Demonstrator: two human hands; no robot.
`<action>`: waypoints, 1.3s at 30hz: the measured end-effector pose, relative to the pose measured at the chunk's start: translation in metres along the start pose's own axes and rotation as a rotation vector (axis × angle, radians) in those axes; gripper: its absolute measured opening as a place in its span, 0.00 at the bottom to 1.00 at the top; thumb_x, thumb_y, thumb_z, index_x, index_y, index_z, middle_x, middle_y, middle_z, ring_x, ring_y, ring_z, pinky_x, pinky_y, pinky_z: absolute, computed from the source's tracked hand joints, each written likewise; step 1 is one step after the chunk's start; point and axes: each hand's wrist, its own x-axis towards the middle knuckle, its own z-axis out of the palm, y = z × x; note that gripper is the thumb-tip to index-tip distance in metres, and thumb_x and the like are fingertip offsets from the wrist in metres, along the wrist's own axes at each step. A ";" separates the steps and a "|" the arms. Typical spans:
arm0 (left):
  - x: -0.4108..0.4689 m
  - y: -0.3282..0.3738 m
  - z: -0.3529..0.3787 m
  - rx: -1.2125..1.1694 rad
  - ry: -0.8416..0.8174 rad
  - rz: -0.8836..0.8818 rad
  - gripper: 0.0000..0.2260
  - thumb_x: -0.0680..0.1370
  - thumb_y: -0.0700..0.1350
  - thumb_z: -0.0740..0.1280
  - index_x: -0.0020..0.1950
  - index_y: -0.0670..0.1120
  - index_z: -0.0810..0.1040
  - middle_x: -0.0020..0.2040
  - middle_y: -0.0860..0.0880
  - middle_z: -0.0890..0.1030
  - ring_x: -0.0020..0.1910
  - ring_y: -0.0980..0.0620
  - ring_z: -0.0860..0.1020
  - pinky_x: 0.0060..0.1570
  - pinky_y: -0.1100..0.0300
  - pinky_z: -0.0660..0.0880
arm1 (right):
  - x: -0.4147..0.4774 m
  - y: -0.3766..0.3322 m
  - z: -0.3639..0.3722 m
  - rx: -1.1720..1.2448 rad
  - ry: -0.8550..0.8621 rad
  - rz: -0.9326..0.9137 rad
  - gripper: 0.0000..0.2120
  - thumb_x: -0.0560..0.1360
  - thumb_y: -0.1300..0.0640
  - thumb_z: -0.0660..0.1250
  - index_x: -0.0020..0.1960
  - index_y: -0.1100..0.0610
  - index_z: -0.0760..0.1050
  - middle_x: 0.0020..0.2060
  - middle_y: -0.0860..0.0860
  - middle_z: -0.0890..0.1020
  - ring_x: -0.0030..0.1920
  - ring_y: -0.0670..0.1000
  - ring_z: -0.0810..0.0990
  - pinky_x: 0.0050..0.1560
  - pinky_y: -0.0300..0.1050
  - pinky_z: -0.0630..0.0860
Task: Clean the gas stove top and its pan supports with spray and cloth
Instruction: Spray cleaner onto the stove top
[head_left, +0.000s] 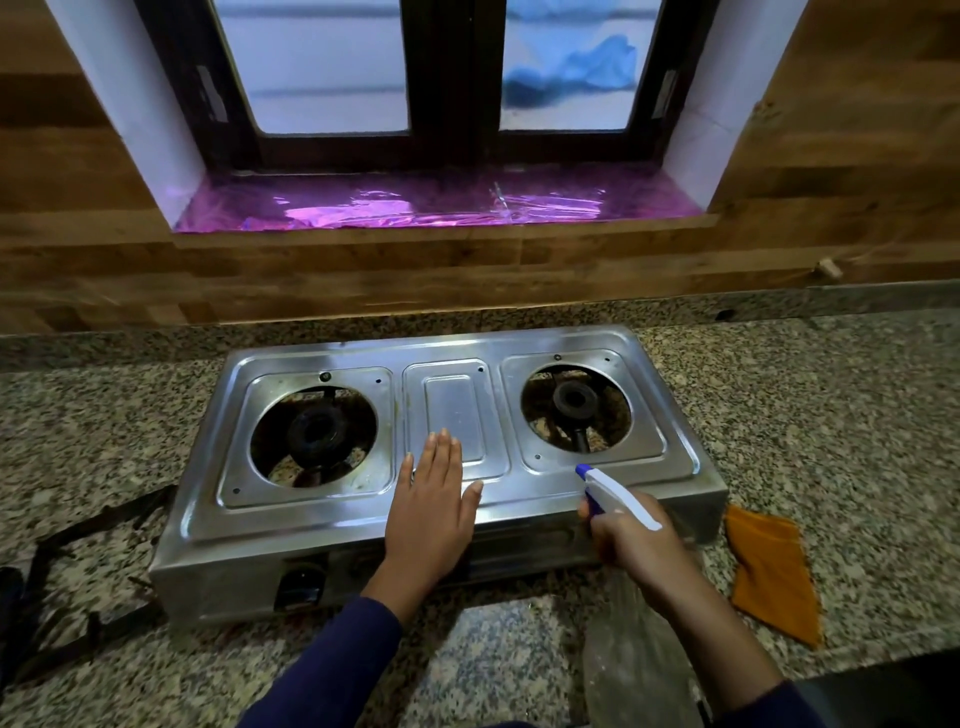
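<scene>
The gas stove (441, 452) sits on the granite surface (831, 415). The left hand (434, 512) lies flat, fingers spread, on its front middle. The right hand (636, 543) grips the spray bottle (618, 493), nozzle over the right burner's (575, 400) edge. The orange cloth (771, 574) lies just right; pan supports (78, 577) rest left.

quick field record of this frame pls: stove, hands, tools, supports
stove: two-burner steel gas stove on granite counter, pan supports off
left hand: left hand flat on stove top, open
right hand: right hand grip on spray bottle, nozzle toward right burner
cloth: orange cloth on counter, right of stove
pan supports: dark pan supports on counter, left of stove
</scene>
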 end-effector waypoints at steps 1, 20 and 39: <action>0.000 0.000 -0.001 0.001 -0.004 -0.002 0.37 0.78 0.63 0.30 0.80 0.45 0.51 0.81 0.48 0.50 0.79 0.53 0.43 0.76 0.51 0.42 | 0.001 -0.001 0.000 0.018 -0.025 -0.009 0.12 0.54 0.63 0.60 0.36 0.61 0.77 0.28 0.51 0.75 0.28 0.49 0.68 0.27 0.38 0.62; 0.021 0.031 0.006 -0.017 -0.118 0.063 0.48 0.69 0.69 0.21 0.81 0.44 0.48 0.81 0.47 0.47 0.80 0.51 0.43 0.75 0.51 0.39 | 0.003 0.021 -0.060 0.191 0.381 0.026 0.08 0.52 0.64 0.60 0.30 0.57 0.69 0.29 0.56 0.68 0.32 0.54 0.65 0.33 0.50 0.60; 0.034 0.073 0.020 0.022 -0.093 0.125 0.43 0.74 0.67 0.27 0.81 0.45 0.50 0.81 0.48 0.51 0.79 0.52 0.47 0.77 0.52 0.45 | -0.016 0.066 -0.125 0.113 0.293 0.095 0.08 0.54 0.63 0.59 0.33 0.58 0.70 0.27 0.53 0.66 0.24 0.49 0.60 0.28 0.41 0.57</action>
